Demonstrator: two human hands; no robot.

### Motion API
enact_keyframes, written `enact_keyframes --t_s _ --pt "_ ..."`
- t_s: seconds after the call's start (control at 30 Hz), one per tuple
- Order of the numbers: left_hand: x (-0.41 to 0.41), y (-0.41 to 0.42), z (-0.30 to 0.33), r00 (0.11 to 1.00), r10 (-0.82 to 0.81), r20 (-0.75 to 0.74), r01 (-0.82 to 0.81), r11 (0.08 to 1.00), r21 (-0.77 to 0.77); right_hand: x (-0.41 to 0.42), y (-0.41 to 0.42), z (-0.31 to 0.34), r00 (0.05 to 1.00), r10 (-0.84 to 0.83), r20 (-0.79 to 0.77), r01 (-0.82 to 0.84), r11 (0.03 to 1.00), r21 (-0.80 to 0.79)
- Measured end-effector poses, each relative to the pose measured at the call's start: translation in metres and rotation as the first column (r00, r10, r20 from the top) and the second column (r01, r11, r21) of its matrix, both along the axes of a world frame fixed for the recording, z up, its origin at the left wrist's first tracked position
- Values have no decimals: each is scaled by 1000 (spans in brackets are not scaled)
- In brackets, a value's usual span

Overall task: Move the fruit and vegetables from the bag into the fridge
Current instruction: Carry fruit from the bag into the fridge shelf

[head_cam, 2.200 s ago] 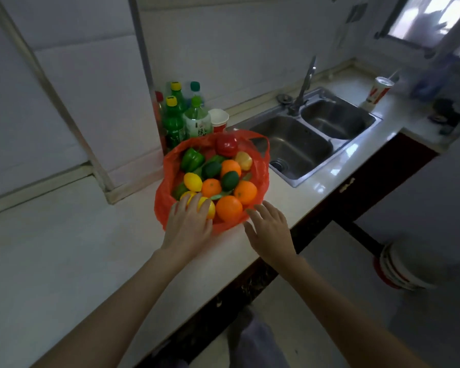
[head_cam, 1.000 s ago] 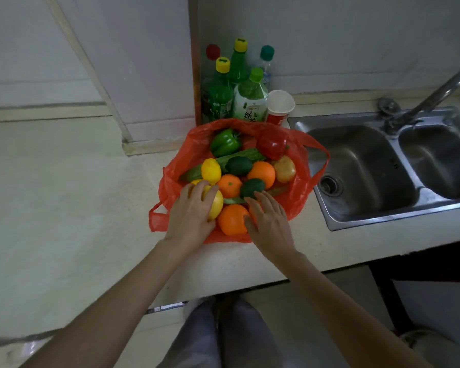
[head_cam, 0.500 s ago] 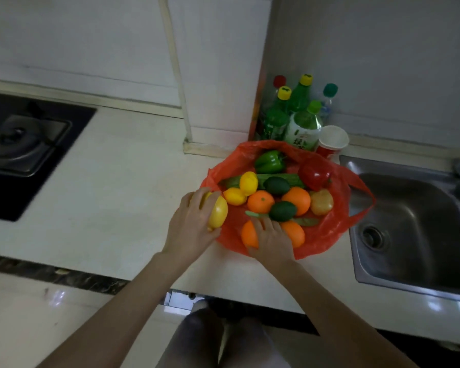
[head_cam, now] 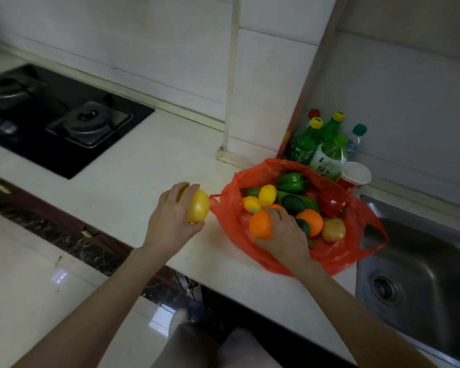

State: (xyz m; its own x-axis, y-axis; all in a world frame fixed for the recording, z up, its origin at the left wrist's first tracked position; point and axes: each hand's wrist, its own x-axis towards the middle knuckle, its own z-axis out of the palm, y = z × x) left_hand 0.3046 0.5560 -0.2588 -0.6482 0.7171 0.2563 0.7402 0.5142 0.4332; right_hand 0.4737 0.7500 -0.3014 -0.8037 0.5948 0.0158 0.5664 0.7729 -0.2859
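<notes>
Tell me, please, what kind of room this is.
Most likely a home kitchen: a gas hob is set into the pale countertop, a steel sink sits at the right, and drink bottles stand against the tiled wall.

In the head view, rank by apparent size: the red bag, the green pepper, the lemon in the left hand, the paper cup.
1. red bag
2. Green pepper, lemon and paper cup look alike; nearness makes ranking unsure.

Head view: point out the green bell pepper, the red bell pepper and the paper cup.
green bell pepper (head_cam: 290, 181): head view, on its glossy top side.
red bell pepper (head_cam: 331, 204): head view, on its upper body.
paper cup (head_cam: 355, 173): head view, on its white inside.
</notes>
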Motion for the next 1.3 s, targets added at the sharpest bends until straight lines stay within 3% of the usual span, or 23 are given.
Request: enact_keyframes --t_s 0.3,0.53,0.73,0.83,1.03,1.3 --pt "-21 -92 12 958 288 -7 -287 957 46 -74 -36 45 967 188 -175 -197 980 -35" --pt "-64 -201 31 824 565 34 -565 816 121 -178 -130 72 877 438 -199 -456 889 -51" --pt "-118 -335 52 599 799 57 -788 576 217 -285 -261 100 712 649 -269 -679 734 -27" --pt "-144 -399 66 527 849 37 -827 502 253 -338 -339 120 591 742 -318 -777 629 22" --pt "-209 -521 110 434 899 -52 -862 432 265 -434 -477 166 406 819 -406 -868 485 110" --pt "-318 -632 184 336 930 -148 -867 367 336 -568 -600 237 246 862 -443 -887 385 256"
